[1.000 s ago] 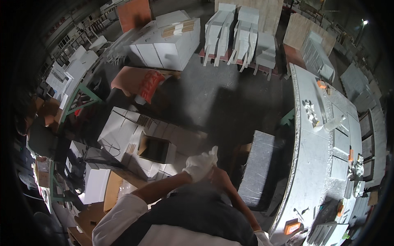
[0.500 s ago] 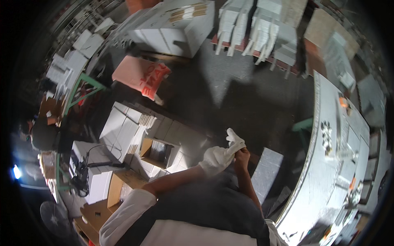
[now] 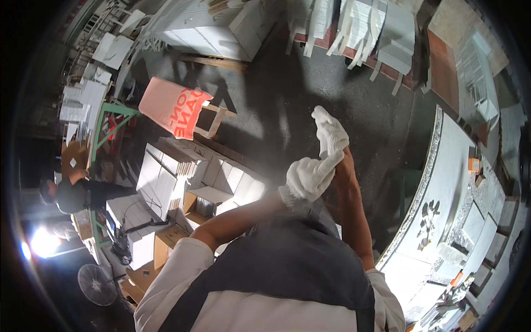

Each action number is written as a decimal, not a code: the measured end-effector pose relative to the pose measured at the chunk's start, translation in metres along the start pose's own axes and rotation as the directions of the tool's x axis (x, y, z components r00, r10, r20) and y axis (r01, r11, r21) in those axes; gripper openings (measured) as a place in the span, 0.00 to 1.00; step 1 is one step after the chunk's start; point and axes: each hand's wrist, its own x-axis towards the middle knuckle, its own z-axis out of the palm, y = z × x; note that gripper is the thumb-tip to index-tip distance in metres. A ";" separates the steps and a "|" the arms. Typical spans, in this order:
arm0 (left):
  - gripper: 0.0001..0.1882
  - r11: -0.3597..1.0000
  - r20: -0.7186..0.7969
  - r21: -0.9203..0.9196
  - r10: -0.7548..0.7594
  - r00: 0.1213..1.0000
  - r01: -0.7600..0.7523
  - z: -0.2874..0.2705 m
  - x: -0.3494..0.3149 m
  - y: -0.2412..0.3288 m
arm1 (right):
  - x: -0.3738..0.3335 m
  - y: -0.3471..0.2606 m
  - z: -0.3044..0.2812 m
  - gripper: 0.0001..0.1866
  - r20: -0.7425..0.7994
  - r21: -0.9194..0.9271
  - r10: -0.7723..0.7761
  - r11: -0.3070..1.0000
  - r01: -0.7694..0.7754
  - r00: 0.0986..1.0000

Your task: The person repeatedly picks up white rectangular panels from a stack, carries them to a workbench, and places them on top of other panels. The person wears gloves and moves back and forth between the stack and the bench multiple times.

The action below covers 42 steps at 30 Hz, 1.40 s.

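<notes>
Both my hands wear white knitted gloves and are raised together over the dark floor. My left hand is closed at my right wrist, its fingers gripping the cuff of the right glove. My right hand is inside that glove and points away from me, fingers stretched forward and close to one another, holding nothing. Bare forearm shows below the cuff. A dark apron covers my front beneath the hands.
At right stands a long white worktable with small parts on it. On the left are open cartons, stacked white boxes, a pink sack on a wooden stand and a fan. Another person is at far left.
The right glove, earlier only partly on with its fingers loose, now covers my right hand down to the wrist. My right hand has moved farther forward; the left shifted slightly right and forward.
</notes>
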 end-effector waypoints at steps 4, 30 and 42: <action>0.28 0.989 0.081 0.046 0.140 0.987 -0.144 0.012 0.054 0.000 | 0.044 0.005 -0.037 0.27 0.093 -0.198 -0.193 0.958 0.208 0.977; 0.09 0.805 0.460 -0.533 0.535 0.709 -0.261 0.250 0.423 -0.104 | 0.377 0.043 -0.271 0.23 -0.125 0.116 -0.043 0.992 0.057 0.991; 0.14 0.846 0.877 -0.462 0.481 0.005 -0.267 0.422 0.504 -0.096 | 0.420 0.020 -0.389 0.39 -0.197 0.682 0.375 0.716 -0.148 0.906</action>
